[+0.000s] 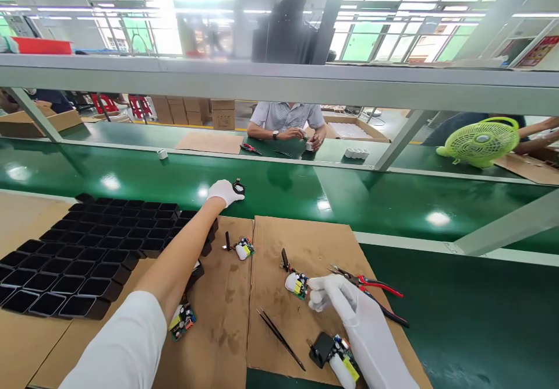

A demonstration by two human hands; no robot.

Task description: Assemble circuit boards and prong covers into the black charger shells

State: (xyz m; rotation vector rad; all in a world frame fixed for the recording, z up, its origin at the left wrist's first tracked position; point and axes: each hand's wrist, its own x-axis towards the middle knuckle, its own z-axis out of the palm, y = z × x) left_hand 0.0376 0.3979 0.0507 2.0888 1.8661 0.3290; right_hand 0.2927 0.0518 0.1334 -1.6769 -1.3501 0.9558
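My left hand (224, 191), in a white glove, reaches far out over the green conveyor belt (393, 202) with its fingers closed on a small black round part (238, 187) at the belt's near side. My right hand (332, 296), also gloved, rests on the brown cardboard mat (305, 237), fingers curled beside a small circuit board with a white piece (296, 283). Whether it grips that board is unclear. A second such board (243, 250) lies further left, a third (338, 357) near my right wrist, and another (182, 321) under my left arm.
Rows of black square housings (78, 255) fill the left of the bench. Red-handled pliers (371, 287) and black tweezers (279, 336) lie on the cardboard. Across the belt a seated person (286, 122) handles a small white part. A green fan (480, 141) stands at the right.
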